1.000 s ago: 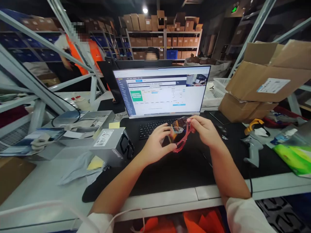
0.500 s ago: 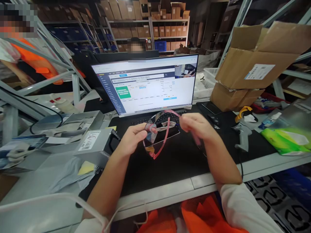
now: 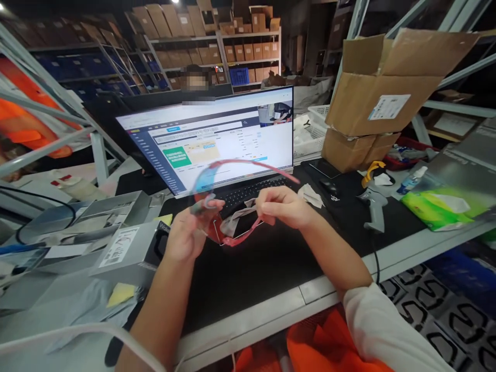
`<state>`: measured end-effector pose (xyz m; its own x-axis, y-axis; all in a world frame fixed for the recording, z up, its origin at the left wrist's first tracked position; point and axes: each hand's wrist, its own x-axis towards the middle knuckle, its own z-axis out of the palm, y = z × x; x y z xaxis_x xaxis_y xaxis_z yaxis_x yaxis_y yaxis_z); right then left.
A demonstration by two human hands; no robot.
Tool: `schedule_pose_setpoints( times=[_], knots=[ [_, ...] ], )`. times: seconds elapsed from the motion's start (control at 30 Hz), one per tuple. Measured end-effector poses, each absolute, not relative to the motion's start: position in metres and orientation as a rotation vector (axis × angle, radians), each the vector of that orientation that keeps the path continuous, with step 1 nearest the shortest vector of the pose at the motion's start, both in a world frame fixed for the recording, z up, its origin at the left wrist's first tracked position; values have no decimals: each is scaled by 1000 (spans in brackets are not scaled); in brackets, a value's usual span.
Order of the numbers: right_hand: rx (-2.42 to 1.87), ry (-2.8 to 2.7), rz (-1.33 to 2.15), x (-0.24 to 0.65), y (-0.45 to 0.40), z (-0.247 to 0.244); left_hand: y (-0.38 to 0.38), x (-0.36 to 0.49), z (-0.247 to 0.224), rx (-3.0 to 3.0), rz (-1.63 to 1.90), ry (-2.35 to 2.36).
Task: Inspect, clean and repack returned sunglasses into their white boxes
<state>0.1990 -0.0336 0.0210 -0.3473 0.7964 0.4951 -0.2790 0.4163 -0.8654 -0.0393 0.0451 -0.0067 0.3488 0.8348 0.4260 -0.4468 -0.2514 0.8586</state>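
Observation:
Glasses (image 3: 245,234) with pinkish-red arms and tinted lenses are held up over the black desk mat (image 3: 248,284). My left hand (image 3: 185,232) is closed round the front of them by the lenses, partly smeared by motion. The fingers of my right hand (image 3: 284,206) are pinched at the end of the lower arm, while the upper arm sticks out free in front of the monitor (image 3: 228,150). Behind the glasses lie a keyboard (image 3: 240,195) and a dark flat item with a light edge, mostly covered. A crumpled tissue (image 3: 311,195) rests beyond my right wrist.
To the right are a mouse (image 3: 329,187), a grey handheld scanner (image 3: 372,209), a green tissue pack (image 3: 434,209), a spray bottle (image 3: 414,180) and stacked cardboard boxes (image 3: 387,98). Grey boxes (image 3: 120,253) crowd the left side. Other people stand behind the monitor and at far left.
My right hand has let go of the upper glasses arm and now grips the lower one. The glasses have turned and shifted left, and the tissue on the mat has come into sight.

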Motion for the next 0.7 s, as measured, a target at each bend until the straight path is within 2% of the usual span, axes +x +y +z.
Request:
schedule_pose_setpoints(
  times=[0.1, 0.17, 0.23, 0.3, 0.37, 0.53, 0.7],
  knots=[
    [-522, -1661, 1202, 243, -40, 28, 48, -41, -1, 1174, 1417, 437],
    [-731, -1661, 1109, 282, -33, 26, 50, -41, 3, 1131, 1473, 477],
    [-1216, -1488, 818, 319, -16, 14, 51, -40, 4, 1136, 1509, 496],
    [-1900, -1261, 471, 347, 6, -6, 51, -38, 3, 1160, 1531, 506],
    [-2204, -1120, 383, 362, 27, -31, 51, -37, 0, 1221, 1548, 506],
    [-2457, -927, 403, 359, 54, -81, 51, -41, -13, 1485, 1545, 500],
    [-2439, -908, 339, 351, 55, -98, 53, -45, -19, 1655, 1526, 476]
  ],
)
